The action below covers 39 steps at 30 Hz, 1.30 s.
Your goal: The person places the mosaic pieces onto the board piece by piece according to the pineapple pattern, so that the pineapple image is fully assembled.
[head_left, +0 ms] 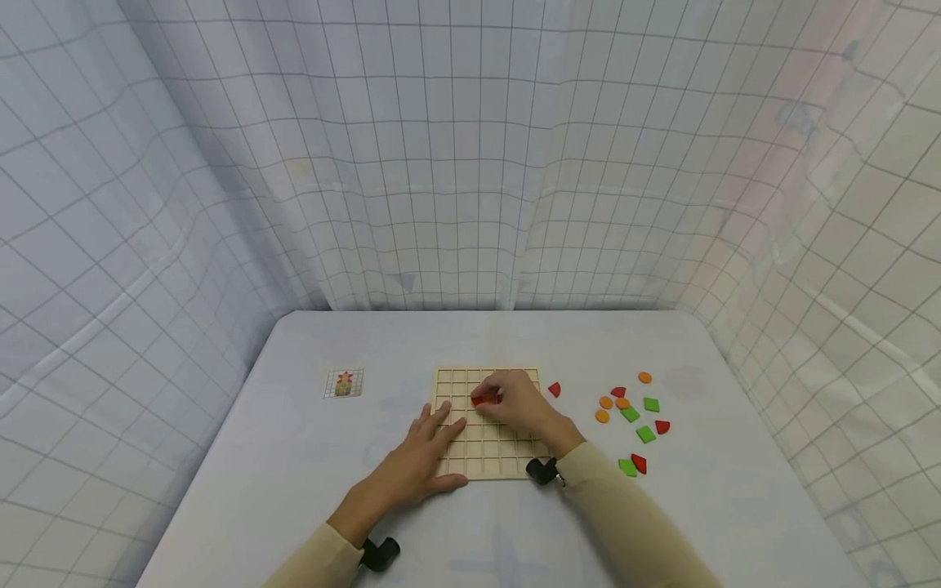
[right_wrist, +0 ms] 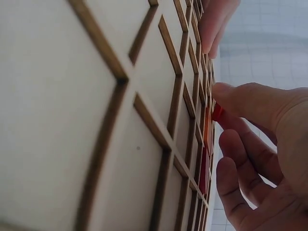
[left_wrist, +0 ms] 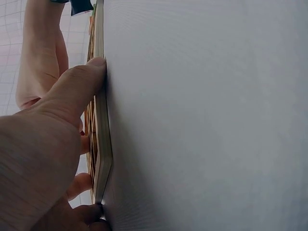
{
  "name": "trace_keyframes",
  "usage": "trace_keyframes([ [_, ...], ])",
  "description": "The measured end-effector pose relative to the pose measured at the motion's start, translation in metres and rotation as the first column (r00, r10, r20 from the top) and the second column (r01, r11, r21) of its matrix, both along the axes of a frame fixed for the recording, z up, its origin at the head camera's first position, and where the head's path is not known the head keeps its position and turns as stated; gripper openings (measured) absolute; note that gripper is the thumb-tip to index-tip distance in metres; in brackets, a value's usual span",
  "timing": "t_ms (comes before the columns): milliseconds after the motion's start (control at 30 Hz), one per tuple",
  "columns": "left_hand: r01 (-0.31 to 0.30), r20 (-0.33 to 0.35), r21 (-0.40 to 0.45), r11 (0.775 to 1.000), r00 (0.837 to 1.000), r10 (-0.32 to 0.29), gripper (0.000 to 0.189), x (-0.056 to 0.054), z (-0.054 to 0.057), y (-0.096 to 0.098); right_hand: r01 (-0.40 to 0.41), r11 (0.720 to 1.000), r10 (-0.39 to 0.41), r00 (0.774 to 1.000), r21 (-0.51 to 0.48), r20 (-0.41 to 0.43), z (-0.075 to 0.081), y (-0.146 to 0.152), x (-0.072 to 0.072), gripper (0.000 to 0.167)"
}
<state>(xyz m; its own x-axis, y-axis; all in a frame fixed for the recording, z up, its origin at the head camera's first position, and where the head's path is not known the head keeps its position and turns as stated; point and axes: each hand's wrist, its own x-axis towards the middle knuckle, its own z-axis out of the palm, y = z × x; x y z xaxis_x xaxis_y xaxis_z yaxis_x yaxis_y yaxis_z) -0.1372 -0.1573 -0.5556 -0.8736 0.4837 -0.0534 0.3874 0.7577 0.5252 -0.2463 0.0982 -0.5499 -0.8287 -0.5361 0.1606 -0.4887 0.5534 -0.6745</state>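
Observation:
A pale wooden grid board lies on the table. My left hand rests at its left side with fingers spread over the grid, and in the left wrist view the thumb presses the board's edge. Over the middle of the grid, my right hand pinches a small red piece between thumb and finger. Right beside it in the right wrist view, an orange piece and a dark red piece sit in grid cells. In the head view the right hand partly covers these cells.
To the right lie several loose orange discs, green squares and red wedge-shaped pieces. One red wedge is close to the board's right edge. At the left is a gridded card with a coloured pattern. Checked curtains surround the table.

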Motion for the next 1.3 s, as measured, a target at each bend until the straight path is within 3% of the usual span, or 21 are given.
trace_keyframes([
  [633, 0.001, -0.009, 0.000, 1.000, 1.000, -0.001, 0.097, -0.0008, -0.0022, -0.0004, -0.031, 0.997, 0.035, 0.998, 0.070, -0.061, 0.0006, -0.0082, -0.0024, 0.008],
  [1300, 0.000, -0.009, 0.002, 1.000, 1.000, 0.000, 0.096, 0.0005, -0.0014, 0.0002, 0.039, 0.998, -0.036, 0.998, 0.054, -0.046, -0.0054, -0.0100, -0.0071, 0.007],
])
